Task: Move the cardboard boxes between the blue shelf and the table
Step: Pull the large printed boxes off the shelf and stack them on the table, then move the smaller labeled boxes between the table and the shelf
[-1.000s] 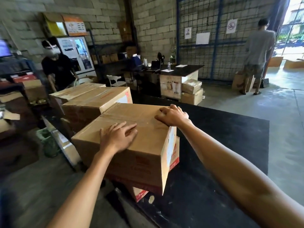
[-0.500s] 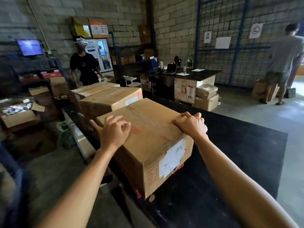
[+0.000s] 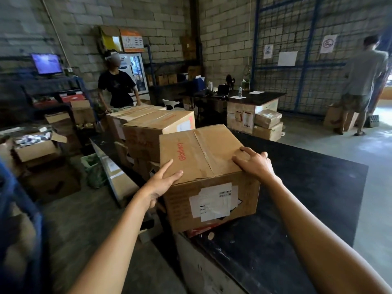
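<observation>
A brown cardboard box (image 3: 201, 153) with red print and a white label on its near face sits at the near left corner of the black table (image 3: 307, 187). My left hand (image 3: 163, 183) grips its near left corner, fingers on top and thumb down the side. My right hand (image 3: 254, 162) presses on the top near the right edge. Behind it, two more cardboard boxes (image 3: 157, 124) stand in a row along the table's left side. A blue shelf post (image 3: 19, 209) shows blurred at the far left.
A person in a black shirt (image 3: 116, 88) stands behind the far boxes. Another person (image 3: 362, 81) stands at the right by the doorway. Open cartons (image 3: 36, 149) lie on the floor at left. A second table (image 3: 254, 102) with stacked boxes stands behind.
The box has turned under my hands, so its labelled face now points toward me. My left hand slid from the top to the near left corner. The view shifted right.
</observation>
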